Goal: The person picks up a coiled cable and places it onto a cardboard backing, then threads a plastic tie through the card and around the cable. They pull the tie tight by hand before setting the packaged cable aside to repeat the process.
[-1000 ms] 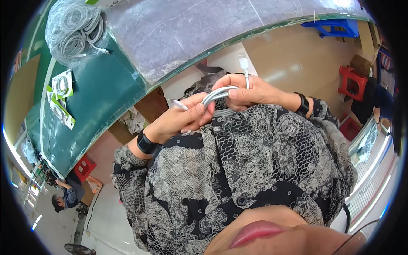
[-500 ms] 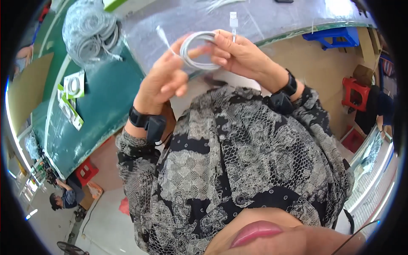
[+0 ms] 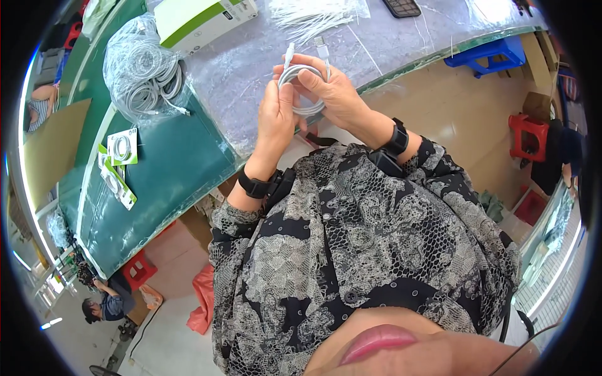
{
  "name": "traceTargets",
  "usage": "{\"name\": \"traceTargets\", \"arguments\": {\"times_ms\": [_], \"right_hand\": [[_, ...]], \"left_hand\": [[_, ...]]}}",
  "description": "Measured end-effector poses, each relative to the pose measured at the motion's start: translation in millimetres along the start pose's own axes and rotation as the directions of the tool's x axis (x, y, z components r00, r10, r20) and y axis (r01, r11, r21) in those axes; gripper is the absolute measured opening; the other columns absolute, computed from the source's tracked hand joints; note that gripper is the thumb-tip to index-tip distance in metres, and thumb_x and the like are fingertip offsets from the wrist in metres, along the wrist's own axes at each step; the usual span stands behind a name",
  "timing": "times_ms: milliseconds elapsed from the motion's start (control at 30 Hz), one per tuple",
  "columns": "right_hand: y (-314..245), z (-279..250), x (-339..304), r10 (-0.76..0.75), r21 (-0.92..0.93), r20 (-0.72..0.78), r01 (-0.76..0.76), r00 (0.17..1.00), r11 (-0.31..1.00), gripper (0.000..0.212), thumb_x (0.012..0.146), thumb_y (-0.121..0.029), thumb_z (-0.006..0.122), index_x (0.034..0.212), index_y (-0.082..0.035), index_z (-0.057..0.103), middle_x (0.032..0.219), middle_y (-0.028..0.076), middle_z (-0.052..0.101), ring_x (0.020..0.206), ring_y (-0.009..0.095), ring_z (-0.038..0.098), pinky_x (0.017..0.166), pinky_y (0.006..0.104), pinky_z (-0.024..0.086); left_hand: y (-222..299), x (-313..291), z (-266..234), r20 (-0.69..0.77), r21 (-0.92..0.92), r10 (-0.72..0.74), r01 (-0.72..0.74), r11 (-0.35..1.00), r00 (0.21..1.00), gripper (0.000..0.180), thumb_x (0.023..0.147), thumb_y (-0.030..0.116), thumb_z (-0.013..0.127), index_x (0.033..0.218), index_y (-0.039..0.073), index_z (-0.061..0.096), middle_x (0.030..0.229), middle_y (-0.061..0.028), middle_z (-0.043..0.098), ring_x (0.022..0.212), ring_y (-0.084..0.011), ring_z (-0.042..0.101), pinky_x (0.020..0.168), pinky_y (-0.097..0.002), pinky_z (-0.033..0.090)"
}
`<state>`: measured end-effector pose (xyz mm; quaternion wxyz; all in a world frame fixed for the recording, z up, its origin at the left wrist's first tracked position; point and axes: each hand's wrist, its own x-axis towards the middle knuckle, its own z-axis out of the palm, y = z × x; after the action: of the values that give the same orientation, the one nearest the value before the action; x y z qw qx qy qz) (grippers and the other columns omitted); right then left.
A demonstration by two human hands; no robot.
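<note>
A light grey cable [image 3: 307,112], wound into a small round coil, is held between both hands above the table's near edge. My left hand [image 3: 274,119] closes on the coil's left side, fingers bent behind it. My right hand [image 3: 342,100] grips the right side, its thumb laid across the loops. Beyond the fingers, one white connector [image 3: 290,52] sticks up at the left, and a flat plug [image 3: 322,47] with a metal tip stands up at the right. Parts of the coil are hidden behind the fingers.
A clear bag of coiled cables [image 3: 141,72] lies left on the green mat [image 3: 182,138], near packaged cables [image 3: 122,147]. Farther back are a green-and-white box [image 3: 207,25], white ties [image 3: 313,15] and a dark phone-like object [image 3: 402,7]. A blue stool [image 3: 486,56] stands right.
My left hand has come in from the left and closed on the coil. The coil's left connector has moved right, closer to the other plug. The view has shifted, showing more of the table.
</note>
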<state>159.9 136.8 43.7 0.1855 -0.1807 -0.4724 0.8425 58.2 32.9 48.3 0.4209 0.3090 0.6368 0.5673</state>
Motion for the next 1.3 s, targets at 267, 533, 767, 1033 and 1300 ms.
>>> {"name": "traceTargets", "arguments": {"times_ms": [267, 533, 767, 1033, 1300], "right_hand": [[8.8, 5.0, 7.9, 0.087, 0.426, 0.071, -0.109, 0.994, 0.898, 0.055, 0.088, -0.048, 0.058, 0.119, -0.002, 0.053, 0.096, 0.005, 0.061, 0.072, 0.010, 0.057, 0.059, 0.0237, 0.051], [-4.6, -5.0, 31.9, -0.139, 0.178, -0.166, 0.169, 0.976, 0.969, 0.046, 0.085, -0.053, 0.059, 0.094, -0.008, 0.058, 0.091, 0.003, 0.062, 0.070, 0.009, 0.057, 0.058, 0.0218, 0.048], [-28.2, -11.2, 31.2, -0.064, 0.000, -0.069, 0.064, 0.996, 0.998, 0.038, 0.091, -0.035, 0.060, 0.111, -0.003, 0.058, 0.086, 0.000, 0.058, 0.080, 0.007, 0.055, 0.070, 0.0221, 0.045], [-29.1, -47.2, 41.7, 0.068, -0.256, -0.012, -0.069, 0.998, 0.964, 0.034, 0.092, -0.022, 0.058, 0.118, 0.001, 0.055, 0.087, 0.002, 0.061, 0.078, 0.009, 0.058, 0.071, 0.0211, 0.047], [-31.3, -35.4, 53.3, 0.097, -0.210, 0.024, -0.090, 0.995, 0.973, 0.030, 0.092, -0.017, 0.057, 0.116, 0.002, 0.057, 0.077, 0.000, 0.060, 0.069, 0.009, 0.059, 0.066, 0.0216, 0.048]], "left_hand": [[-8.4, 7.5, 6.9, 0.083, 0.094, -0.070, 0.062, 0.994, 0.994, 0.026, 0.100, 0.023, 0.037, 0.110, 0.003, 0.050, 0.073, -0.0054, 0.055, 0.046, -0.0101, 0.052, 0.040, -0.0243, 0.040], [24.2, 19.0, 10.3, 0.119, -0.215, -0.074, 0.098, 0.972, 0.990, 0.027, 0.100, 0.023, 0.043, 0.113, 0.002, 0.051, 0.082, -0.0021, 0.053, 0.053, -0.0067, 0.046, 0.047, -0.0233, 0.040], [3.2, 26.5, -12.8, 0.015, -0.548, -0.022, 0.026, 0.836, 1.000, 0.025, 0.094, 0.012, 0.052, 0.116, 0.000, 0.050, 0.097, -0.0079, 0.060, 0.057, -0.0065, 0.048, 0.059, -0.0240, 0.049], [-0.1, 37.4, -30.9, -0.022, -0.233, 0.026, -0.030, 0.972, 0.999, 0.024, 0.094, 0.011, 0.052, 0.115, 0.000, 0.051, 0.098, -0.0091, 0.061, 0.057, -0.0064, 0.048, 0.059, -0.0219, 0.048], [0.8, 49.8, -32.9, -0.014, -0.409, 0.036, -0.039, 0.912, 0.999, 0.026, 0.095, 0.011, 0.051, 0.119, 0.000, 0.049, 0.098, -0.0074, 0.060, 0.060, -0.0069, 0.049, 0.058, -0.0209, 0.047]]}}
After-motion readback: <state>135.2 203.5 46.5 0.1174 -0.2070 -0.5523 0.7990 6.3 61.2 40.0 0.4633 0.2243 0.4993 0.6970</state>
